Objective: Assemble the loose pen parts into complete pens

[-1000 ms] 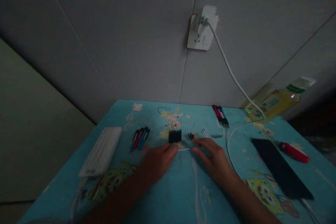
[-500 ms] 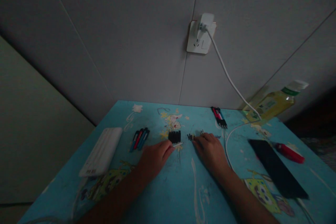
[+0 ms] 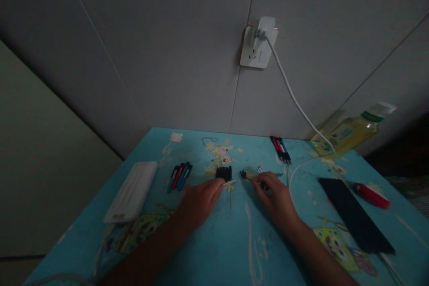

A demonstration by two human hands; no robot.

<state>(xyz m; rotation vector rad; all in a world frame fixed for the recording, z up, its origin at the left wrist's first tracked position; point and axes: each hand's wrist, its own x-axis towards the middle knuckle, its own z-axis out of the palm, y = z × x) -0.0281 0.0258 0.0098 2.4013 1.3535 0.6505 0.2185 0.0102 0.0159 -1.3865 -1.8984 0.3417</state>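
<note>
My left hand (image 3: 203, 196) is closed in a pinch around a thin white pen refill (image 3: 231, 182), whose free end points right. Just beyond those fingers, several short black pen parts (image 3: 223, 173) lie side by side. My right hand (image 3: 273, 192) is also pinched, with its fingertips at a small thin piece (image 3: 248, 178) too small to make out. A little group of small black parts (image 3: 243, 174) lies right by that piece. Behind the right hand, some thin whitish sticks (image 3: 260, 169) are partly hidden.
Blue and red pen barrels (image 3: 180, 176) lie at left, near a white power bank (image 3: 131, 192). More pens (image 3: 280, 149) rest at the back. On the right are a dark flat slab (image 3: 355, 214), a red object (image 3: 371, 195), a yellow bottle (image 3: 350, 134) and a white cable (image 3: 284, 78).
My right hand has drawn back slightly, its thumb and forefinger now pinched at a small piece. The refill in my left hand sticks out further to the right. The view has shifted slightly.
</note>
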